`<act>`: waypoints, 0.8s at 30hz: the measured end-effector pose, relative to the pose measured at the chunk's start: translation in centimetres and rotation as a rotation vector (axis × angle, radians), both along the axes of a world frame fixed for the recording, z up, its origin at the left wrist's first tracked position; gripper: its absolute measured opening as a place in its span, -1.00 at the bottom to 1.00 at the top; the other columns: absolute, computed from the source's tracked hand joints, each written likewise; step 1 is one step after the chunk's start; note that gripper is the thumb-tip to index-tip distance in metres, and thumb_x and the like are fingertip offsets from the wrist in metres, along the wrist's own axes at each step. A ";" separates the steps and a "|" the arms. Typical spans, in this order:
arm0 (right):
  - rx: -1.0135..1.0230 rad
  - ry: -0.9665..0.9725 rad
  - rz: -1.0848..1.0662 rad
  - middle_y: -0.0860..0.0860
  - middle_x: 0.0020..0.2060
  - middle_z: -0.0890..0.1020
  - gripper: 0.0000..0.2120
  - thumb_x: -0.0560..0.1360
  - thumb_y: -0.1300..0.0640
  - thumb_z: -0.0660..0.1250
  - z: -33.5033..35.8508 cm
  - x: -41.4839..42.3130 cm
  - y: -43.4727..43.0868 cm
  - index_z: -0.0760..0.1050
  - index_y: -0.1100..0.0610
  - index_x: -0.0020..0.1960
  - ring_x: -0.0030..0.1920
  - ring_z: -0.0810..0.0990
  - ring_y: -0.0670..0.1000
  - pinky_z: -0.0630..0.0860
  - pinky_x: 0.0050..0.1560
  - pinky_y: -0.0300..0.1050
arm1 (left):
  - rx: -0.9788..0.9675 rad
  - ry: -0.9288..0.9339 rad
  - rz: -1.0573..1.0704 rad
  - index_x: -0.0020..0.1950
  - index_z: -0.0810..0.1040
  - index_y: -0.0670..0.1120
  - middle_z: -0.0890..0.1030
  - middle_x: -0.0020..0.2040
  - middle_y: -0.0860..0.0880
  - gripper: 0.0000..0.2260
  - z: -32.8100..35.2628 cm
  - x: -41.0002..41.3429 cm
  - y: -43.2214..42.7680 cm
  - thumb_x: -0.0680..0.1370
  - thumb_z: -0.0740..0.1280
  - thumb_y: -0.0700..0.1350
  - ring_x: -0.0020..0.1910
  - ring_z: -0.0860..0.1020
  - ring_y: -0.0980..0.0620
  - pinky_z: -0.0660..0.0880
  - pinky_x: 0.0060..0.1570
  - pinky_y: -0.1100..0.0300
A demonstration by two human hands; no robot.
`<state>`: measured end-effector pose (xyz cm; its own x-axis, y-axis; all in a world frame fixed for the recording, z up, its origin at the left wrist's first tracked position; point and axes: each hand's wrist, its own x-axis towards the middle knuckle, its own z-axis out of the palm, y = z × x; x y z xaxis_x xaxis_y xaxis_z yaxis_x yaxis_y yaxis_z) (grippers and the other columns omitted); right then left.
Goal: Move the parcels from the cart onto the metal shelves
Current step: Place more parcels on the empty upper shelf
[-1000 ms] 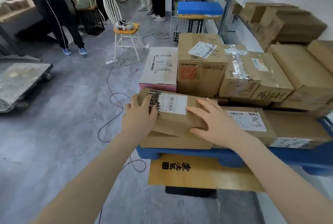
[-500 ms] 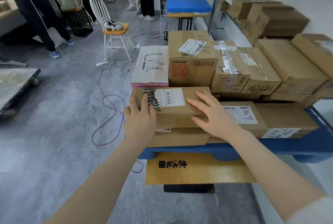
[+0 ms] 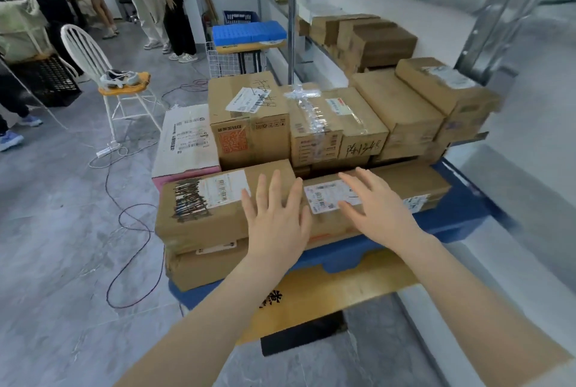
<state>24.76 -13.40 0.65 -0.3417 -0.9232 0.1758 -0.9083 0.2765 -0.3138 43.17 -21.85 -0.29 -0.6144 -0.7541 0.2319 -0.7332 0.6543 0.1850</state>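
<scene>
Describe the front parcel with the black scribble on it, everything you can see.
The scribbled parcel is a long, flat brown cardboard box lying flat at the cart's front left corner, stacked on another brown box. Its top bears a white barcode label with heavy black scribble beside it. The cardboard looks slightly creased along the front edge. The left hand rests spread over its right end; the right hand is over the neighbouring box.

Handwritten black marking "1348", preceded by one character, on front face of small brown cardboard box (image 3: 361, 148). Orange QR code printed on front of tall brown cardboard box (image 3: 249, 124). Black brush characters on flat yellow-brown board (image 3: 327, 296), partly hidden. Shipping labels elsewhere: barcodes only, text illegible.
</scene>
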 end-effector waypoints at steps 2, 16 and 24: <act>0.013 0.006 -0.128 0.07 0.51 0.17 -0.49 0.58 -0.11 0.15 0.1 -2.4 3.3 0.15 -0.10 0.50 0.49 0.14 0.09 0.30 0.35 0.05 | 0.017 -0.016 -0.102 0.48 0.25 0.03 0.20 0.51 -0.18 -0.50 -0.1 -3.3 1.5 0.57 -0.06 0.11 0.51 0.08 -0.25 -0.05 0.40 -0.30; 0.068 -0.021 -1.044 0.05 0.54 0.04 -0.48 0.60 -0.11 0.10 2.7 -10.0 40.9 0.07 -0.10 0.52 0.51 0.05 0.11 0.18 0.40 0.06 | -0.021 -0.040 -0.913 0.35 0.46 -0.06 0.44 0.36 -0.22 -0.51 1.2 -22.9 28.7 0.50 0.06 0.08 0.35 0.39 -0.29 0.27 0.25 -0.36; 0.146 -0.005 -1.416 0.05 0.54 0.01 -0.48 0.60 -0.12 0.07 3.4 -3.3 68.1 0.05 -0.09 0.52 0.51 0.03 0.09 0.19 0.41 0.04 | 0.012 -0.097 -1.295 0.34 0.48 -0.04 0.46 0.36 -0.20 -0.51 1.0 -25.4 56.5 0.50 0.06 0.11 0.31 0.44 -0.28 0.33 0.19 -0.34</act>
